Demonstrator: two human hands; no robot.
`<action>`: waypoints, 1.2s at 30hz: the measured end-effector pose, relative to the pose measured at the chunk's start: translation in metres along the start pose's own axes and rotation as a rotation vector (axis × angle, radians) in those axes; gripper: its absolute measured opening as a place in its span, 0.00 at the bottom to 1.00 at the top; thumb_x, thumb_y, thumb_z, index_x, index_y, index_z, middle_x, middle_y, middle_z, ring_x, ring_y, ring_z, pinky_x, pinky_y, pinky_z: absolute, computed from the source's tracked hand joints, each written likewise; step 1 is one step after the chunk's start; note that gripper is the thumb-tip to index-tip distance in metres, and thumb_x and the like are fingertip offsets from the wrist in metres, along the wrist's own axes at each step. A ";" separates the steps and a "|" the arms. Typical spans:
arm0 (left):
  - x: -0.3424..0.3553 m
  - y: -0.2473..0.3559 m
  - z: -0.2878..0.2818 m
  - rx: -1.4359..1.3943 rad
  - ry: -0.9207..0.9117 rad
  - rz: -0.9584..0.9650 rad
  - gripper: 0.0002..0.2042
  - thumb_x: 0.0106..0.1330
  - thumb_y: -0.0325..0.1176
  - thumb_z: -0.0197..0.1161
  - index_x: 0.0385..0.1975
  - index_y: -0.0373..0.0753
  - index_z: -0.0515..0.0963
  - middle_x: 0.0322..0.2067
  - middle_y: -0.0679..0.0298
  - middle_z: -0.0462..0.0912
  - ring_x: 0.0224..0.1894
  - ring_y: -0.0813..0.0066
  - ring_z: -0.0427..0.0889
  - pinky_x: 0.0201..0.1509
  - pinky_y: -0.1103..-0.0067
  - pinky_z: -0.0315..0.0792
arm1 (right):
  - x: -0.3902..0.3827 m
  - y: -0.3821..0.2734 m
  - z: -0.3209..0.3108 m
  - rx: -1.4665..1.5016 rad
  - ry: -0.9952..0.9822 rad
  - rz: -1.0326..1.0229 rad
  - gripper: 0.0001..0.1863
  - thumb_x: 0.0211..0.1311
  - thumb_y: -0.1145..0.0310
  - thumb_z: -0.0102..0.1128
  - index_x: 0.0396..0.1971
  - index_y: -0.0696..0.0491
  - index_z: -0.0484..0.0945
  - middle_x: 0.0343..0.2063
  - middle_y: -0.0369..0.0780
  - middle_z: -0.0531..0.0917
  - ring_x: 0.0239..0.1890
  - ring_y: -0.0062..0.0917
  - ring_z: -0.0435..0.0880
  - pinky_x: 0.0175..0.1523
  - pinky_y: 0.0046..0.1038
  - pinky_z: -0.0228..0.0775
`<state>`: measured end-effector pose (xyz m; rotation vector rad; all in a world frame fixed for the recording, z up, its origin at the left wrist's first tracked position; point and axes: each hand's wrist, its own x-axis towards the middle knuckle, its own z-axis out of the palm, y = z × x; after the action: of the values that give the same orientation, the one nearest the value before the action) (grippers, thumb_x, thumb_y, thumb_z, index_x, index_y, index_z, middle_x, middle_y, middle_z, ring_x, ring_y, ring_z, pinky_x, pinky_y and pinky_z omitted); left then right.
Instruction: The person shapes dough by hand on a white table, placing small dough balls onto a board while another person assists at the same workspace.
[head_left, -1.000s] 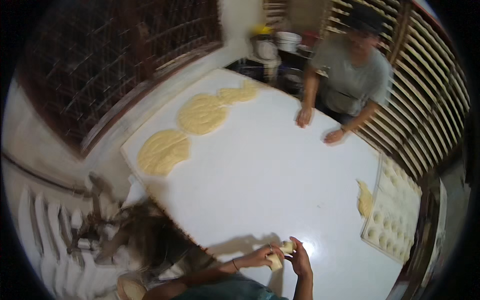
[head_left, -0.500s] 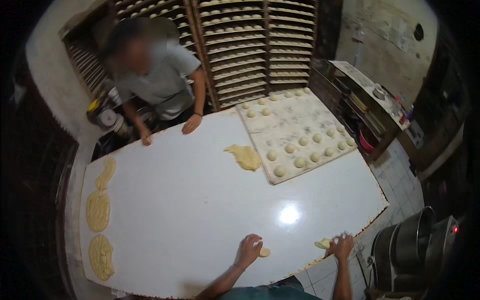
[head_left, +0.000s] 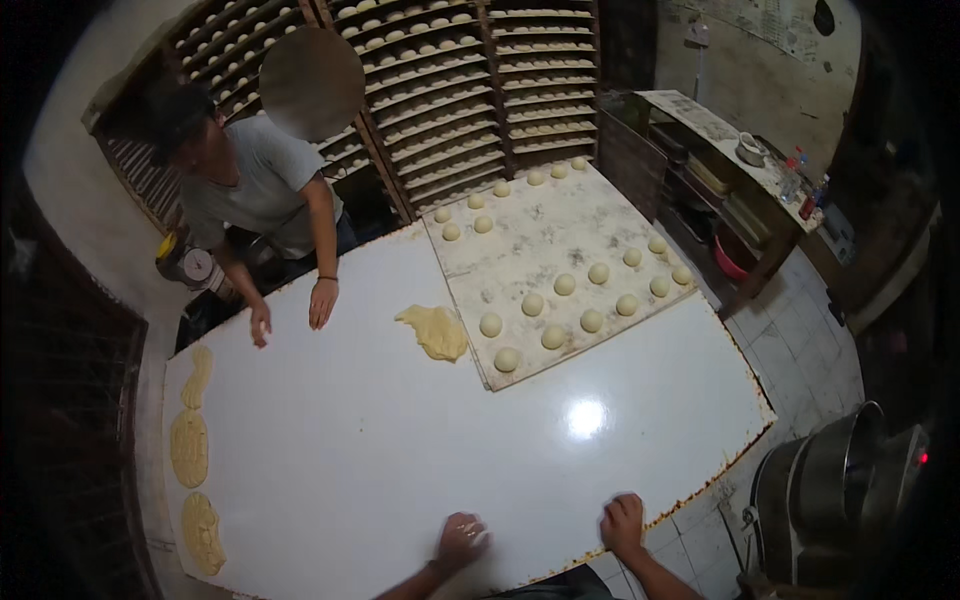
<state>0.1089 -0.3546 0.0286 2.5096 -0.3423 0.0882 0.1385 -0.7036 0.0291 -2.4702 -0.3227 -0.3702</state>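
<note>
My left hand is curled palm down on the white tabletop near its front edge, slightly blurred by motion. Over to the right, my right hand is cupped with its fingers bent under, close to the table's rusty front edge. Whatever lies beneath either palm is hidden. Ahead of them, an irregular slab of yellowish dough rests beside a floured wooden board. Round dough balls sit on that board in rows along its near and far sides.
Flattened dough pieces line the table's left edge. A co-worker in a grey shirt stands across, hands at the far edge. Behind are racks of dough-filled trays. A side bench and a metal mixing bowl are on the right.
Both my hands have shifted and curled over; the small dough pieces seen by them before no longer show. The co-worker's hands have moved slightly. The whole view has turned.
</note>
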 end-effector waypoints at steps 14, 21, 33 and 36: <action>0.050 -0.064 -0.031 0.211 0.333 -0.387 0.02 0.54 0.24 0.57 0.22 0.34 0.73 0.25 0.57 0.76 0.32 0.58 0.73 0.40 0.66 0.67 | 0.057 0.083 -0.043 -0.088 0.180 0.391 0.02 0.50 0.77 0.57 0.25 0.60 0.75 0.30 0.47 0.76 0.35 0.41 0.73 0.43 0.38 0.66; -0.019 -0.052 0.008 0.194 0.087 0.059 0.03 0.51 0.25 0.61 0.22 0.38 0.73 0.25 0.57 0.77 0.33 0.59 0.75 0.40 0.65 0.69 | -0.002 0.040 -0.016 0.020 0.119 0.016 0.05 0.47 0.77 0.59 0.20 0.59 0.72 0.29 0.47 0.77 0.34 0.40 0.73 0.42 0.40 0.65; -0.011 -0.064 -0.036 0.554 -0.064 -0.098 0.02 0.53 0.20 0.59 0.21 0.34 0.74 0.23 0.58 0.76 0.33 0.62 0.74 0.42 0.70 0.68 | 0.015 0.035 -0.037 -0.184 -0.187 0.288 0.01 0.49 0.81 0.55 0.23 0.60 0.74 0.29 0.47 0.77 0.36 0.42 0.73 0.46 0.39 0.65; 0.051 -0.058 -0.037 0.204 0.594 -0.392 0.05 0.57 0.23 0.57 0.20 0.33 0.73 0.25 0.55 0.76 0.33 0.56 0.72 0.41 0.66 0.67 | 0.074 0.004 -0.006 -0.045 0.360 0.452 0.01 0.50 0.80 0.55 0.24 0.60 0.75 0.30 0.47 0.76 0.38 0.41 0.73 0.47 0.37 0.65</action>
<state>0.1740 -0.2990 0.0334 2.5492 0.4158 0.7179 0.2076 -0.6996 0.0566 -2.3684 0.3903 -0.6139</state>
